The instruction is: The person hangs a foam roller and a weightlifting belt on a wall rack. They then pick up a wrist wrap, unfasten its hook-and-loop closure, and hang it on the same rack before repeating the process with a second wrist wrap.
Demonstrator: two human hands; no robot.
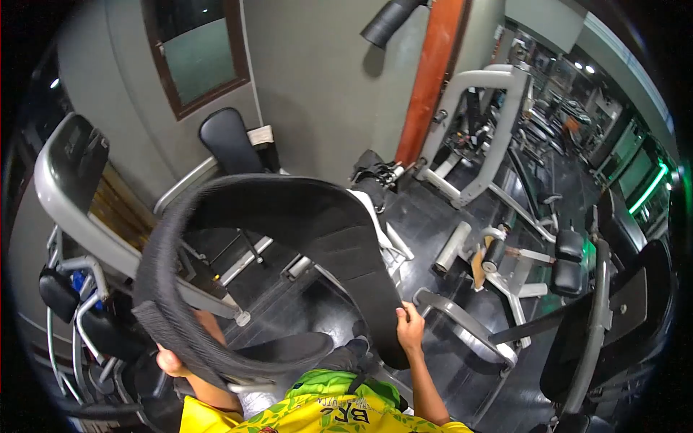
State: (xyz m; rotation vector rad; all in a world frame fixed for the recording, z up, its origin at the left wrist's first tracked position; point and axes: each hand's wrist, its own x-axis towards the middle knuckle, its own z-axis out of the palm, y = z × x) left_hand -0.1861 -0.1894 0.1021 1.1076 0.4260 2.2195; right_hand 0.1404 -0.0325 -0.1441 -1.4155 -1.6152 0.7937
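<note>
A wide black weightlifting belt [339,231] is held up in front of my body, bent into a large open loop. My left hand [173,361] grips one end low on the left, its thumb outside the ribbed edge and its other fingers partly hidden behind the belt. On the right, my right hand [410,328] pinches the other end by its edge, with thumb and fingers closed. The two ends are apart. Below the loop are my yellow shirt [339,411] and a green cloth item [346,386] at my waist.
Gym machines surround me: a grey-framed one [72,173] on the left, a padded bench [231,141] ahead, and a leg machine [505,267] with rollers on the right. A black seat back [628,325] stands close at right. The dark floor [426,224] shows between them.
</note>
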